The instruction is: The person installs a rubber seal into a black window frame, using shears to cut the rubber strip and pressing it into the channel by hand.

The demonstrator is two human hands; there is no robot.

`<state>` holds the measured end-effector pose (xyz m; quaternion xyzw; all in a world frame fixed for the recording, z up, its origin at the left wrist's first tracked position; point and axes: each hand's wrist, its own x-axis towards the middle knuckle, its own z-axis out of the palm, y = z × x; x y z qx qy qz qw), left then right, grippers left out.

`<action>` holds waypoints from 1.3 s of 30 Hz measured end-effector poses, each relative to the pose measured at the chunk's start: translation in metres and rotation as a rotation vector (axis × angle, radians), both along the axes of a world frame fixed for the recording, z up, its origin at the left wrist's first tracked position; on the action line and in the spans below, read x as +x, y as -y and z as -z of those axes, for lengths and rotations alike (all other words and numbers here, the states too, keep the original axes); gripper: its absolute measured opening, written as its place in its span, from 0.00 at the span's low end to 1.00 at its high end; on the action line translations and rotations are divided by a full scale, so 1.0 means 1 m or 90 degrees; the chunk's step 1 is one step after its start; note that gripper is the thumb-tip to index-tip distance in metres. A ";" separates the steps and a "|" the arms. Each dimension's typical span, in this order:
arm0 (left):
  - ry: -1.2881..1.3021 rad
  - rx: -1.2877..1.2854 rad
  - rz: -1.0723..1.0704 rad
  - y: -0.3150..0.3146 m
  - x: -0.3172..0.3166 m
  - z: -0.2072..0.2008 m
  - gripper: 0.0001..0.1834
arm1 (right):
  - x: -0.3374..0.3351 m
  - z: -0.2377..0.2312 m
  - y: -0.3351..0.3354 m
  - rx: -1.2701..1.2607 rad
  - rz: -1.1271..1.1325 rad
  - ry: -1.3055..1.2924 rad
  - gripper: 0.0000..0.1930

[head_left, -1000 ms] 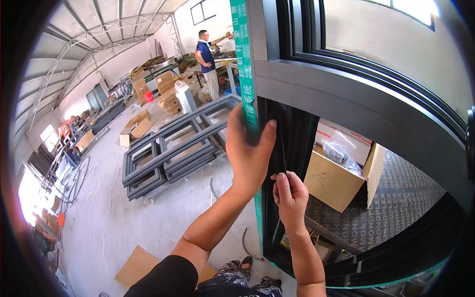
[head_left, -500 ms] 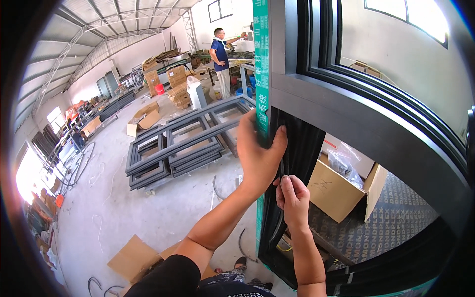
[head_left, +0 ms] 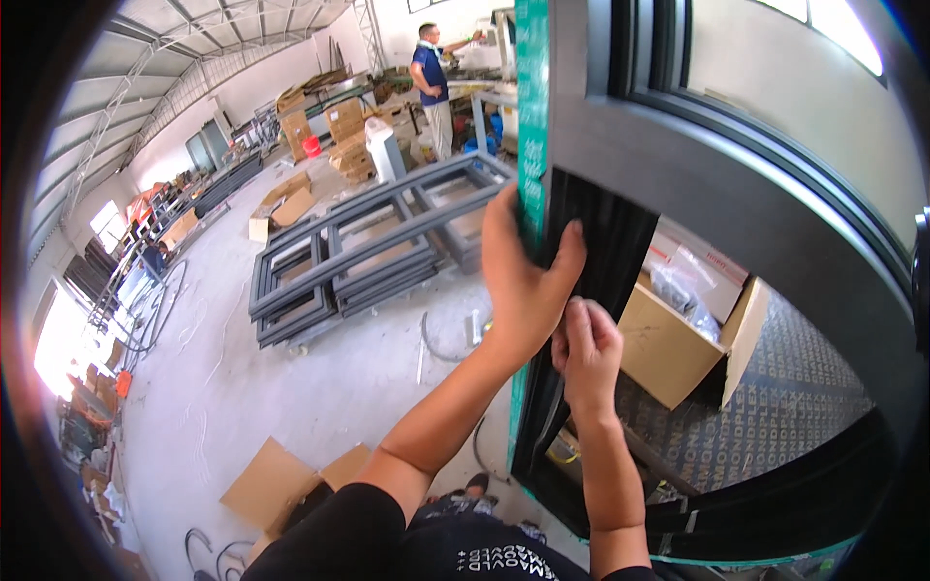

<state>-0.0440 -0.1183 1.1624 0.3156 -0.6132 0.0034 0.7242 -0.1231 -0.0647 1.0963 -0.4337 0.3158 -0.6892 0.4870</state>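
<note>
A large dark grey window frame point(head_left: 668, 155) stands upright on my right, with green protective film point(head_left: 531, 97) along its outer edge. My left hand point(head_left: 528, 300) is wrapped round the upright, fingers behind the filmed edge and thumb against the black inner channel point(head_left: 605, 232). Just below that thumb, my right hand point(head_left: 589, 353) is closed in a pinch at the same channel. It holds a thin black rubber strip, mostly hidden by the fingers now.
Through the frame shows an open cardboard box point(head_left: 673, 339) with plastic bags on a dark printed board point(head_left: 775, 387). Stacked grey frames point(head_left: 378, 252) lie left of the upright. Another cardboard box point(head_left: 271, 489) is near my feet. A person point(head_left: 431, 87) stands at the back.
The view has shifted, so the frame sits further right. My right hand has moved up close to my left thumb, still pinching. The left hand keeps its hold on the upright.
</note>
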 end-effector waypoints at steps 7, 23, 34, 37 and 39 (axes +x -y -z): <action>-0.088 0.042 0.049 -0.003 -0.010 0.000 0.23 | 0.008 -0.011 0.007 -0.041 0.039 0.032 0.16; -0.098 0.000 -0.056 0.006 -0.017 -0.010 0.15 | -0.008 -0.037 0.014 -0.102 0.063 -0.062 0.15; -0.047 -0.016 0.028 0.021 -0.007 -0.014 0.18 | 0.022 0.008 0.022 -0.289 0.581 -0.380 0.14; -0.035 -0.077 0.001 0.024 -0.007 -0.017 0.19 | 0.022 0.008 0.029 -0.313 0.581 -0.326 0.14; -0.074 -0.044 0.060 0.024 -0.010 -0.015 0.20 | 0.023 0.007 0.031 -0.312 0.570 -0.307 0.11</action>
